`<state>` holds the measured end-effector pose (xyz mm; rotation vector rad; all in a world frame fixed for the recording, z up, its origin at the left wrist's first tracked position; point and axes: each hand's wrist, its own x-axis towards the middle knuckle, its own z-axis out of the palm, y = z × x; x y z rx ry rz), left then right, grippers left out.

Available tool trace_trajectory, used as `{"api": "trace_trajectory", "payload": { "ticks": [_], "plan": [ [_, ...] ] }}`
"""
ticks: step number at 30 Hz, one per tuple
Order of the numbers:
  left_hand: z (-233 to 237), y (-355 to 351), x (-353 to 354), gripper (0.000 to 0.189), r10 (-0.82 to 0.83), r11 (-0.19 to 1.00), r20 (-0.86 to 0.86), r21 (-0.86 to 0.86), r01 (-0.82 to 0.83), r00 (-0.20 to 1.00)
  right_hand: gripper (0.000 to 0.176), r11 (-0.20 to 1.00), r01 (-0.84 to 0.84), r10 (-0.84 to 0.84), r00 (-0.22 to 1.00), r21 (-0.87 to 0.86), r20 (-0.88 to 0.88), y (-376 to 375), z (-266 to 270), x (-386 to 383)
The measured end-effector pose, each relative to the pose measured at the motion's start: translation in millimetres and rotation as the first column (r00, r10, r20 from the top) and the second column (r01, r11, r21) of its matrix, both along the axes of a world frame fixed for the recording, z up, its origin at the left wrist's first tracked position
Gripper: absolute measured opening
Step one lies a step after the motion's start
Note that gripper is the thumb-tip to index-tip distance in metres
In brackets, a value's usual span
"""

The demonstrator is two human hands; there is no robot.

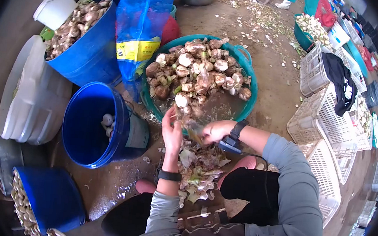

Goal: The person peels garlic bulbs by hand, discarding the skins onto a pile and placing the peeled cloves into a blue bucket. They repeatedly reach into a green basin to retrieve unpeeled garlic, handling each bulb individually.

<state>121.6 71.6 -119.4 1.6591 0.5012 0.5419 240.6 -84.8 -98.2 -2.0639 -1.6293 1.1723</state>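
Observation:
My left hand [172,132] is raised at the near rim of a green tub [251,94], fingers apart and pointing up, close beside a blurred brownish bulb. My right hand [216,132] is closed around something brownish and smeared by motion; its kind cannot be made out. Brown-skinned, white-fleshed bulbs [202,71], like fresh garlic, are heaped in the tub above some murky water. Below my hands, between my pink boots [239,166], lies a pile of pale and purplish peelings [196,171]. To the left, a blue bucket [88,149] holds a few white peeled bulbs [107,121].
A large blue barrel [90,58] full of bulbs stands at the left, next to a blue mesh bag [138,26]. Another blue container [56,200] lies tipped at lower left. White crates [321,117] line the right. A person in green trousers [309,2] stands far back.

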Motion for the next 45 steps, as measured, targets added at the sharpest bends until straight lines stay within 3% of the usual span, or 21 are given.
{"api": "trace_trajectory", "payload": {
  "ticks": [2,5,7,9,11,13,14,17,19,21,23,25,27,28,29,31,33,35,39,41,45],
  "plan": [
    [-3.5,11.4,-12.7,0.035,0.094,0.984,-0.009,-0.153,-0.094,0.996,0.017,0.994,-0.044,0.078,0.933,-0.104,0.35,5.4,9.1,-8.2],
    [-19.5,18.5,-27.8,0.033,0.057,0.996,-0.084,-0.063,-0.063,0.995,0.012,0.805,0.37,-0.565,0.716,0.465,0.409,32.9,2.6,16.0],
    [-4.7,13.2,-28.8,0.03,0.014,0.999,-0.131,-0.029,-0.018,0.991,0.013,0.696,0.363,-0.692,0.568,0.619,0.445,51.8,-23.6,42.4],
    [-0.9,20.4,-12.4,0.03,-0.065,0.99,-0.202,0.112,0.089,0.977,0.014,0.74,0.518,-0.673,0.562,0.429,0.481,63.2,-61.7,44.9],
    [-1.1,34.0,13.5,0.037,-0.168,0.942,-0.265,0.24,0.234,0.949,0.028,0.615,0.548,-0.781,0.519,0.567,0.346,66.5,-109.0,37.5],
    [-30.2,43.3,47.1,0.047,-0.045,0.731,-0.117,0.673,0.113,0.992,0.04,0.588,0.687,-0.805,0.549,0.427,0.224,62.0,-121.8,27.2],
    [-37.5,45.4,62.2,0.058,-0.083,0.682,-0.144,0.714,0.162,0.986,0.039,0.539,0.785,-0.842,0.513,0.306,0.168,57.7,-125.9,23.4],
    [-64.9,29.6,90.3,0.061,-0.171,0.53,-0.336,0.761,0.374,0.926,0.04,0.675,0.725,-0.738,0.666,0.136,0.111,41.8,-128.4,46.0],
    [-71.1,20.1,97.9,0.062,-0.064,0.505,-0.31,0.81,0.299,0.949,0.02,0.726,0.575,-0.687,0.579,0.376,0.44,28.6,-118.0,53.0],
    [-66.1,9.7,94.4,0.062,-0.078,0.41,-0.476,0.786,0.463,0.876,0.017,0.497,0.642,-0.867,0.386,0.584,0.314,25.6,-110.9,63.1],
    [-93.5,-9.2,74.6,0.06,-0.09,0.361,-0.562,0.751,0.553,0.822,0.015,0.572,0.671,-0.818,0.424,0.471,0.389,25.0,-80.8,59.2],
    [-101.0,-11.2,83.5,0.053,-0.104,0.331,-0.576,0.748,0.575,0.811,0.018,0.427,0.517,-0.893,0.37,0.742,0.256,27.7,-66.0,64.0],
    [-110.7,-11.9,98.6,0.042,-0.118,0.433,-0.864,0.399,0.808,0.489,0.026,0.333,0.409,-0.926,0.311,0.849,0.214,44.8,-55.3,75.0],
    [-111.3,-12.2,101.2,0.034,-0.21,0.59,-0.843,0.294,0.752,0.495,0.028,0.434,0.498,-0.887,0.38,0.751,0.261,56.2,-57.4,80.9],
    [-110.6,-13.5,95.4,0.034,-0.213,0.584,-0.845,0.292,0.757,0.49,0.031,0.524,0.572,-0.844,0.449,0.631,0.293,65.3,-64.7,83.2],
    [-105.3,-10.2,73.8,0.031,-0.158,0.551,-0.454,0.696,0.46,0.877,0.048,0.596,0.524,-0.803,0.358,0.609,0.477,75.8,-85.1,75.8],
    [-91.5,-2.9,61.1,0.03,-0.183,0.674,-0.368,0.628,0.388,0.912,0.055,0.658,0.479,-0.753,0.416,0.581,0.51,73.0,-96.3,67.0],
    [-80.9,6.2,52.7,0.034,0.022,0.784,-0.249,0.605,0.138,0.968,0.052,0.714,0.36,-0.696,0.464,0.601,0.548,63.3,-95.7,52.5],
    [-62.7,6.4,21.6,0.042,-0.273,0.54,-0.539,0.6,0.59,0.797,0.051,0.846,0.207,-0.46,0.748,0.491,0.479,52.0,-94.3,52.1],
    [-71.8,11.7,10.6,0.052,-0.309,0.467,-0.504,0.658,0.59,0.807,0.047,0.855,0.088,-0.44,0.644,0.511,0.626,29.1,-73.9,32.3],
    [-69.3,5.9,18.0,0.047,-0.318,0.086,-0.712,0.636,0.767,0.626,0.036,0.969,0.157,-0.237,0.814,0.191,0.531,-17.6,-55.5,-8.1]
  ]
}}
